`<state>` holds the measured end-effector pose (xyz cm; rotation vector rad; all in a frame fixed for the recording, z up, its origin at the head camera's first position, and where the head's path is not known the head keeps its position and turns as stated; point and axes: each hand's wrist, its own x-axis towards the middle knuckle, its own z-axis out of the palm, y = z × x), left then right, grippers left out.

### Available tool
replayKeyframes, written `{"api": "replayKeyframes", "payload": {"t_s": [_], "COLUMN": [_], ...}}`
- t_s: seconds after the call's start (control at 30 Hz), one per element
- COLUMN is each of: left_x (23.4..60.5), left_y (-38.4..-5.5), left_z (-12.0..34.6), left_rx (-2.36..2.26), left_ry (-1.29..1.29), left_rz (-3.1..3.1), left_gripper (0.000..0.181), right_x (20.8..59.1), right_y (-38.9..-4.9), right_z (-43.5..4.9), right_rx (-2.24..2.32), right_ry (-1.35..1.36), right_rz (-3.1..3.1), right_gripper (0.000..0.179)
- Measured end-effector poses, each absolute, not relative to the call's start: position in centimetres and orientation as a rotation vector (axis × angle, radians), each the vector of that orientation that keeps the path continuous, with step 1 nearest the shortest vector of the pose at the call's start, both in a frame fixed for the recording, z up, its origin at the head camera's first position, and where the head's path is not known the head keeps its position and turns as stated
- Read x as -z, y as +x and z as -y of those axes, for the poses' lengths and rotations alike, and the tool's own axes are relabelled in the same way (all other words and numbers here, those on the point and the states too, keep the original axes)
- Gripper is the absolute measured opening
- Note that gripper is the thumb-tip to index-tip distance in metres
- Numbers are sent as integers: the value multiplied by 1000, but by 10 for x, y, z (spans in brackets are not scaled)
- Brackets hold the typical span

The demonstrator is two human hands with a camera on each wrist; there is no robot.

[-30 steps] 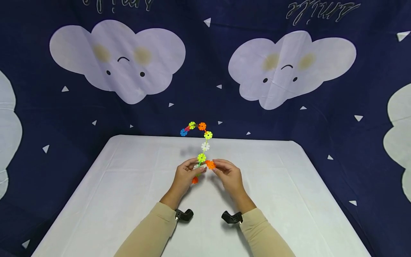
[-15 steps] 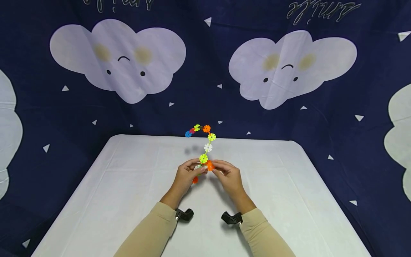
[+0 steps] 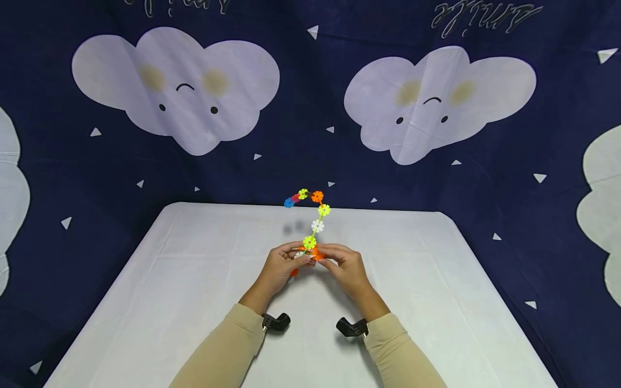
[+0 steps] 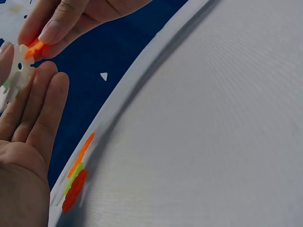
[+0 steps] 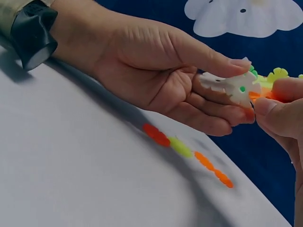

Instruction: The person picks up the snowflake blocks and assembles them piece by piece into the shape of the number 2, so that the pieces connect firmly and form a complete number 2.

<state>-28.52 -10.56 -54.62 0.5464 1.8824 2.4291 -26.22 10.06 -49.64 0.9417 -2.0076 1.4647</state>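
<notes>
A chain of coloured snowflake building discs is held up over the table. My left hand point(image 3: 282, 265) pinches a white disc point(image 5: 244, 87) of it between thumb and fingers. My right hand point(image 3: 346, 268) pinches an orange disc point(image 4: 34, 49), which meets the white disc's edge. From there the chain rises through a yellow disc point(image 3: 309, 242) and a second white disc point(image 3: 317, 226), then curves left to a blue disc point(image 3: 289, 202) at its far end. Below my left hand the lower part shows a red disc point(image 5: 156, 135) beside yellow and orange ones.
A white table point(image 3: 204, 302) lies beneath both hands. Behind it hangs a dark blue cloth point(image 3: 310, 108) printed with clouds and small triangles. Each wrist wears a black camera mount point(image 3: 276, 322).
My right hand has brought the orange disc leftward against the white one. The upper part of the chain has swung a little right and down. My left hand has stayed nearly in place.
</notes>
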Motion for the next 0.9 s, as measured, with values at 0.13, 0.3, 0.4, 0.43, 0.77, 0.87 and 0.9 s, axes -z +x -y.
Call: {"api": "replayKeyframes", "payload": {"t_s": [0.13, 0.3, 0.4, 0.43, 0.77, 0.87, 0.9], "left_x": [547, 546, 546, 546, 548, 548, 548], "left_y": [-285, -285, -286, -286, -288, -288, -289], "left_z": [108, 108, 105, 105, 106, 106, 106], "left_rx": [-2400, -2399, -2416, -2424, -2548, -2614, -2632], "left_ry": [552, 536, 556, 561, 515, 498, 487], "left_rz": [-1899, -1900, -1864, -1849, -1855, -1831, -1823], "left_gripper": [44, 44, 44, 44, 40, 41, 41], "right_x": [497, 505, 515, 518, 533, 531, 531], "right_y": [-263, -268, -276, -278, -286, -285, -285], "right_z": [-100, -100, -103, -103, -111, -111, -110], "right_rx": [-1401, -1426, -1466, -1496, -1794, -1761, -1735], "right_ry": [970, 971, 977, 988, 995, 945, 927], "right_rz": [2006, 2013, 1984, 1966, 1840, 1878, 1898], "right_gripper": [30, 31, 34, 36, 44, 40, 38]}}
